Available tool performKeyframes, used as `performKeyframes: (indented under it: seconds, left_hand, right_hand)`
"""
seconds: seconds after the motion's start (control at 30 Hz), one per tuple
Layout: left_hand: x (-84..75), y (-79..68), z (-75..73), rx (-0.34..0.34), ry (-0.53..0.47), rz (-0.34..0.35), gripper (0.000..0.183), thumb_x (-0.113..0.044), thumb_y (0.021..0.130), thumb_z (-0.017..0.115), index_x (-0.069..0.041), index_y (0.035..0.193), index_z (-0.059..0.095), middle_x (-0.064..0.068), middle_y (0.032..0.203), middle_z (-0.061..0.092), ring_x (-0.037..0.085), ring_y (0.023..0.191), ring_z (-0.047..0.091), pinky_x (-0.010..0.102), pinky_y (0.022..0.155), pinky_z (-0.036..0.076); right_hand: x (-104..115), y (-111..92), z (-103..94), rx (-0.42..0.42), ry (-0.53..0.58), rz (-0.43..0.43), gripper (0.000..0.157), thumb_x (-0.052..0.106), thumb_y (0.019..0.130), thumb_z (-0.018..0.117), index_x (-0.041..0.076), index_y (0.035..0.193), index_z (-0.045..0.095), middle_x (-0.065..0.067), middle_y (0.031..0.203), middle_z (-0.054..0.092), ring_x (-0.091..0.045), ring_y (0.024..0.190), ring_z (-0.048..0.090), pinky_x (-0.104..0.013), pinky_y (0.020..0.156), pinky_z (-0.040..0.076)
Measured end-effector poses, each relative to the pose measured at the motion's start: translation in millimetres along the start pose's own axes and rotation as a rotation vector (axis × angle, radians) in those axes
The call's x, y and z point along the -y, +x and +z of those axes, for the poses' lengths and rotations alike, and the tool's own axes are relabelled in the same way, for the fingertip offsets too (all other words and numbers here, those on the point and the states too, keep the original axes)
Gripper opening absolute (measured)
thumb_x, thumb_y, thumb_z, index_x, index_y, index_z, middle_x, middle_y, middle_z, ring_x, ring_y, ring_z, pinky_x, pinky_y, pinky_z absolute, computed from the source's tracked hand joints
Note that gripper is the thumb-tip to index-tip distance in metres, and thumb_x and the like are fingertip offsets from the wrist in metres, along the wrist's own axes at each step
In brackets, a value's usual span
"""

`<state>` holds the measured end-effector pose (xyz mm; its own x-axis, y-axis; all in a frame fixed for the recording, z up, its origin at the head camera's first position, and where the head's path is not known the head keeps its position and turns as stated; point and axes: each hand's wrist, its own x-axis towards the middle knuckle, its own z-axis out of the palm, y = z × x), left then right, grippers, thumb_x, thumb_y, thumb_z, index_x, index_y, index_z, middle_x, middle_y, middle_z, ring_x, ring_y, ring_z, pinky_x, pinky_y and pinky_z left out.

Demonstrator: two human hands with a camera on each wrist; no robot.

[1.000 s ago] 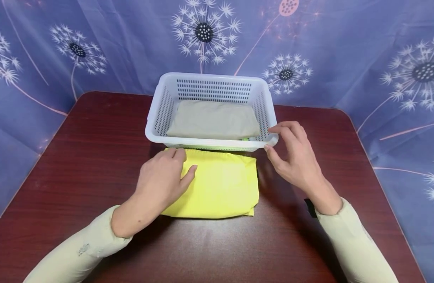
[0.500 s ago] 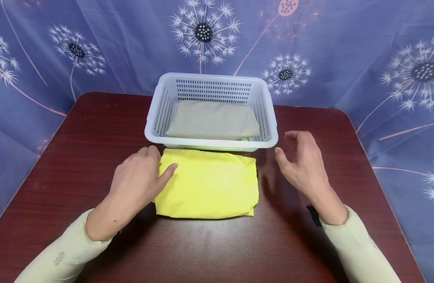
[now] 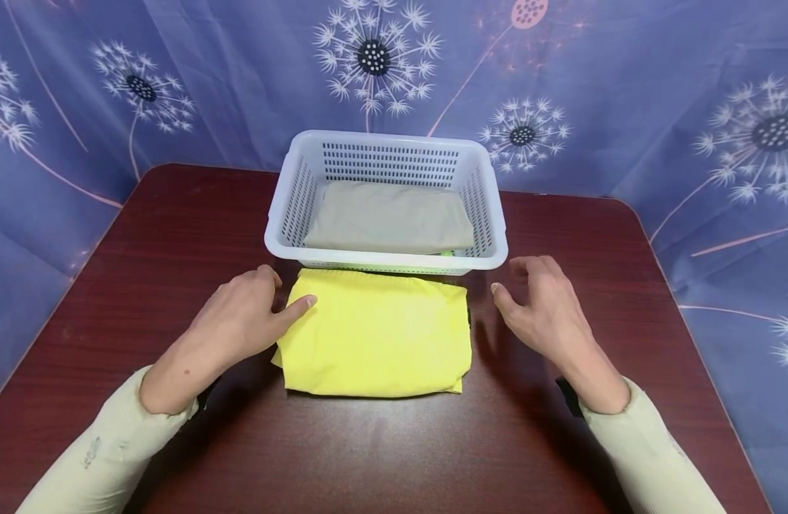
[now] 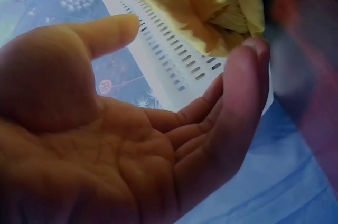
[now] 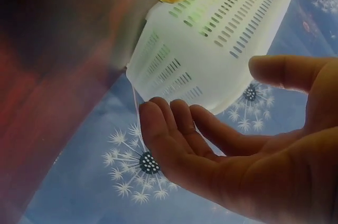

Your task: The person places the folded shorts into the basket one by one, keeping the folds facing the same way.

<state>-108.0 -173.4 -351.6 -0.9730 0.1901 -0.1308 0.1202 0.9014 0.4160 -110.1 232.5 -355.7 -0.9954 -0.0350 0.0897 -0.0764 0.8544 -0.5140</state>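
Note:
A folded yellow cloth (image 3: pixel 381 335) with a gathered far edge lies flat on the table. At its left end is my left hand (image 3: pixel 240 318), thumb over the cloth's edge and fingers beside it. In the left wrist view the thumb (image 4: pixel 113 36) stands well apart from the relaxed fingers, and the yellow folds (image 4: pixel 195 7) show beyond the fingertips. My right hand (image 3: pixel 548 310) hovers to the right of the cloth, just below the basket's near right corner. Its fingers (image 5: pixel 169 129) are softly bent with nothing between them and the thumb.
Just behind the cloth stands a white perforated plastic basket (image 3: pixel 384 260). Inside lies a folded grey cloth (image 3: pixel 390 218), with a bit of bright green (image 3: pixel 447 253) beneath it. The dark red wooden table (image 3: pixel 381 457) backs onto a blue dandelion-print curtain (image 3: pixel 240 78).
My left hand has slid left from on top of the yellow cloth to its left end. My right hand has left the basket's corner and come down toward me. The basket stays put.

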Motion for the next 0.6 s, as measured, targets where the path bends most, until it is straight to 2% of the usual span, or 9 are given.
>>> performKeyframes:
  seconds: [0.13, 0.33, 0.6]
  left_hand:
    - [3.2, 3.3, 1.3, 0.041, -0.018, -0.010, 0.057, -0.054, 0.098, 0.070, 0.003, 0.103, 0.060, 0.013, 0.091, 0.064, 0.025, 0.072, 0.058, 0.040, 0.067, 0.049]
    - [5.3, 7.4, 4.0, 0.085, -0.026, -0.023, 0.056, -0.056, 0.098, 0.069, -0.004, 0.086, 0.054, 0.009, 0.073, 0.048, 0.023, 0.063, 0.047, 0.035, 0.057, 0.039]
    - [7.0, 13.1, 11.6, 0.139, -0.024, -0.040, 0.060, -0.061, 0.098, 0.066, -0.003, 0.092, 0.055, 0.011, 0.080, 0.051, 0.027, 0.072, 0.050, 0.037, 0.064, 0.043]
  right_hand:
    - [-2.2, 0.1, 1.9, 0.039, -0.023, 0.008, 0.050, 0.026, 0.099, 0.069, -0.008, 0.133, 0.059, -0.025, 0.129, 0.060, -0.041, 0.114, 0.058, -0.060, 0.097, 0.049]
    - [-4.1, 0.9, 2.9, 0.123, -0.048, 0.011, 0.053, 0.030, 0.100, 0.069, -0.006, 0.138, 0.058, -0.024, 0.134, 0.058, -0.039, 0.111, 0.062, -0.058, 0.095, 0.050]
    - [-4.7, 4.0, 3.7, 0.205, -0.037, 0.028, 0.057, 0.032, 0.100, 0.069, -0.006, 0.141, 0.056, -0.022, 0.129, 0.062, -0.038, 0.113, 0.064, -0.056, 0.094, 0.052]
